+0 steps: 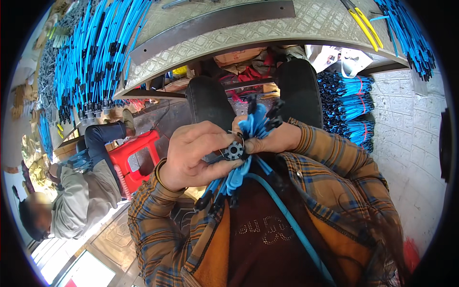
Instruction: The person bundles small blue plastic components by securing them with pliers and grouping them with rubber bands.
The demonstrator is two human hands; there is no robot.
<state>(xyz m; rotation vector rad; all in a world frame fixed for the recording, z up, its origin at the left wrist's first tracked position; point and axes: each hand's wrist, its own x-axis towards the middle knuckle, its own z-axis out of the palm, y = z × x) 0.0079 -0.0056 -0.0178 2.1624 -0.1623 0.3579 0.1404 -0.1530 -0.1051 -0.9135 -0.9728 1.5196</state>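
Note:
My left hand (198, 153) is closed, its thumb and fingers pinching a round dark hub (234, 150) with notches around its edge and a hole in the middle. Held against the hub is a bunch of blue strips (254, 122) with black ends, gripped by my closed right hand (277, 137). The strips fan out above and below my fingers, in front of my chest. A thin wire-like line shows near the hub; where it runs is hidden by my fingers.
Ahead is a table (315, 28) bearing a flat metal bar (215, 26), yellow-handled cutters (364, 26) and heaps of blue strips (91, 62). Tied blue bundles (356, 105) are stacked at right by a white brick wall (406, 110). At left are a red stool (136, 158) and a seated person (83, 196).

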